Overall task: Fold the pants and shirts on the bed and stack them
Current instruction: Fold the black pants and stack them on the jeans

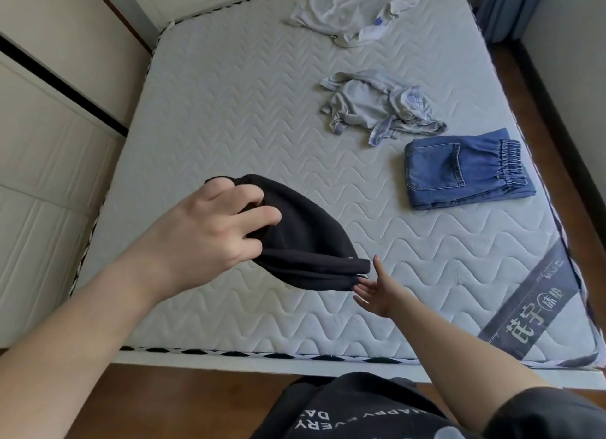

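Black garment held in the air above the near part of the bed, already folded into a thick bundle. Left hand gripping its far, rounded end, fingers curled into the cloth; right hand with fingers straight and relaxed, tips touching or nearly touching the near folded edge — holding nothing. Whether pants or shirt, not determinable from the bundle. Handling, as judged: soft, limp knit, light, non-slippery, not fragile; sags between supports and tends to unfold if held at one end only. Best taken along the folded edge with both hands, or carried flat on an open palm from beneath, so that the layers stay aligned. Folded jeans lying flat near the right edge of the bed — the likely base of the stack, well apart from the bundle. Crumpled grey shirt just beyond the jeans, close to them but apparently not touching; crumpled white shirt farther back, near the head of the bed. Both unfolded as yet. Path from bundle to jeans across bare quilted mattress, with nothing in the way; grey shirt near enough to the jeans to be brushed by a careless placement. Wardrobe doors at left, wooden floor at the foot.
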The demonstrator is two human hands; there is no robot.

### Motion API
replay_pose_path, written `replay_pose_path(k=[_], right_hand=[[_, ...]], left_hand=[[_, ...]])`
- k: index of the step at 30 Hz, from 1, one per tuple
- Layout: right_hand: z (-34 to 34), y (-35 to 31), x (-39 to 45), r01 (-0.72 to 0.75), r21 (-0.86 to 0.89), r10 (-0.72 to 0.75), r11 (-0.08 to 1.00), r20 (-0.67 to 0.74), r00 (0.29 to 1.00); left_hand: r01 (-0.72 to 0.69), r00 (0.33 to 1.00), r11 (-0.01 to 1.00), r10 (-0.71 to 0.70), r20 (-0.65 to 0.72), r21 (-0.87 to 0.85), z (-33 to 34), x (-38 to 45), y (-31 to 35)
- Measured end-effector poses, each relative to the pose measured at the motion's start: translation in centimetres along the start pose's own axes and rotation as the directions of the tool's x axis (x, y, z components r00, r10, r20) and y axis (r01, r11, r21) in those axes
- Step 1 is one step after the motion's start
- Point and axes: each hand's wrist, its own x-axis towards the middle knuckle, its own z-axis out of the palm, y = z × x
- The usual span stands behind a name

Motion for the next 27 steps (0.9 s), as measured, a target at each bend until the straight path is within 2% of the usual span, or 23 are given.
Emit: replay_pose_path(k=[7,12,17,22,27], right_hand=[[1.5,-0.4,1.0,-0.041,0.033,0.045,0.999,-0.133,0.990],[0.4,-0.5,1.1,0.088,0.098,-0.075,0.991,-0.130,0.989],[-1.2,-1.8,0.6,0.211,0.240,-0.163,0.947,-0.206,0.965],[-3.2,-4.2,-1.3,0.376,0.279,-0.313,0.884,-0.244,0.918],[-4.4,-7.0,-4.1,0.469,0.231,-0.420,0.853,-0.232,0.878]], left_hand=[[-0.001,1.000,1.000,0.000,-0.014,-0.021,-0.2,-1.8,0.7],[0.047,0.997,0.999,-0.049,-0.059,-0.020,0.3,-3.2,0.7],[0.214,0.977,0.973,-0.215,-0.002,-0.092,3.3,-5.7,-0.8],[0.453,0.891,0.844,-0.422,0.165,-0.286,8.0,-9.1,-2.0],[0.684,0.728,0.629,-0.556,0.401,-0.371,12.6,-11.7,-1.4]])
